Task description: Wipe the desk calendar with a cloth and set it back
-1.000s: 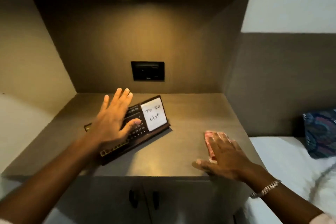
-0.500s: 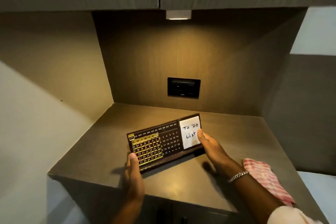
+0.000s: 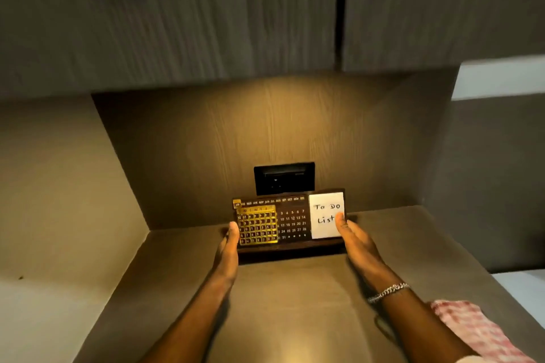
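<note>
Holding the calendar (image 3: 287, 222) upright near the back of the shelf (image 3: 295, 303), just in front of the wall socket (image 3: 284, 178). Left hand (image 3: 228, 247) grips its left edge, thumb on the gold date grid. Right hand (image 3: 355, 240) grips the right edge, thumb over the white note (image 3: 326, 214) reading "To Do List". Base appears to touch the shelf; shadow makes this uncertain. Cloth (image 3: 477, 330), pink checked, lies at the shelf's front right, beside the right forearm, apart from both hands.

cabinets (image 3: 177, 9) overhead; cloth (image 3: 477, 330) right, counter (image 3: 295, 303) open
</note>
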Demonstrator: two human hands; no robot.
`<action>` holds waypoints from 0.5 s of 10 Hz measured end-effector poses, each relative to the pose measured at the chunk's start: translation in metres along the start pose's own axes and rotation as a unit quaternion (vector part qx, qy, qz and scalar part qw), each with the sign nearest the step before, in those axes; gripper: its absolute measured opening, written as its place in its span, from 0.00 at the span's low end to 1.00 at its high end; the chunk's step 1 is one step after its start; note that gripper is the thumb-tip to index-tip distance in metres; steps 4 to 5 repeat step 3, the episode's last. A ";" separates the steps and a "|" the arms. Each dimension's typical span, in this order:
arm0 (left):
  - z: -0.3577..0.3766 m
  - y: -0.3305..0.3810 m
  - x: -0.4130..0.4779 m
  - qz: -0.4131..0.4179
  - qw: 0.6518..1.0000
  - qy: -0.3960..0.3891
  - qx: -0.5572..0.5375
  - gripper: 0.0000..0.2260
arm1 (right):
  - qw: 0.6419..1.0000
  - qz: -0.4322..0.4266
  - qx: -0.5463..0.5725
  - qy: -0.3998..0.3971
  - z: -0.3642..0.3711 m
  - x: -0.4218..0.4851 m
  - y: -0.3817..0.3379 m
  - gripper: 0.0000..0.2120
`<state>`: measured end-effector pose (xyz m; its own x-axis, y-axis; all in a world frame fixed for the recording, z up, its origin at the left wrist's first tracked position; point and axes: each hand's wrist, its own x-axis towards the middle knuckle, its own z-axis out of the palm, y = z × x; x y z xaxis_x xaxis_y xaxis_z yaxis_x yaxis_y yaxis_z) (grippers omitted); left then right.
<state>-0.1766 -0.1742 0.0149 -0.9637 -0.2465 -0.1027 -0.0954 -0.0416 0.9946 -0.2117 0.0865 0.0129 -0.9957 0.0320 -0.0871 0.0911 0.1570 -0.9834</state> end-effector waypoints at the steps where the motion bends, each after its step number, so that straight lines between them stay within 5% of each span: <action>1: -0.003 -0.018 0.017 -0.016 1.000 -0.006 0.016 0.27 | 1.000 0.016 -0.011 0.024 0.004 0.008 0.005 0.40; 2: -0.008 -0.027 0.024 -0.011 0.997 -0.016 0.073 0.09 | 0.998 0.051 -0.021 0.028 0.008 0.009 0.012 0.30; 3: -0.009 -0.015 0.027 0.002 0.994 -0.034 0.106 0.13 | 0.998 0.040 -0.002 0.049 0.003 0.015 0.011 0.21; 5: -0.009 -0.015 0.027 0.002 0.994 -0.034 0.106 0.13 | 0.998 0.040 -0.002 0.049 0.003 0.015 0.011 0.21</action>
